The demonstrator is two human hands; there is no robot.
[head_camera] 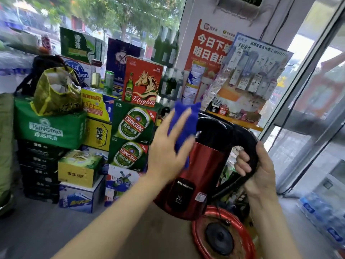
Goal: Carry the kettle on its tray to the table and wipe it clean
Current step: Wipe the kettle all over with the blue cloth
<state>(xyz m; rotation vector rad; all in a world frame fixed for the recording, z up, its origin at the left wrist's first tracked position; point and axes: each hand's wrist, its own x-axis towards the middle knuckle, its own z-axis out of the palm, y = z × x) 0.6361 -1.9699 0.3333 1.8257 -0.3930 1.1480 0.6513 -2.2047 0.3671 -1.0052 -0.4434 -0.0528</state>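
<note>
A red kettle (201, 176) with a black lid and black handle is held up in the air, tilted. My right hand (259, 171) grips its handle from the right. My left hand (168, 146) presses a blue cloth (186, 124) against the kettle's upper left side. Below the kettle lies a round red tray (246, 238) with the kettle's black base (220, 238) in its middle. The tray rests on a brown table (153, 240).
Stacked beer cartons (130, 135) and a yellow bag (56, 92) stand to the left behind the table. A display board with small packets (250, 71) hangs at the right. Glass doors (313, 109) and packs of water bottles (324, 219) are at far right.
</note>
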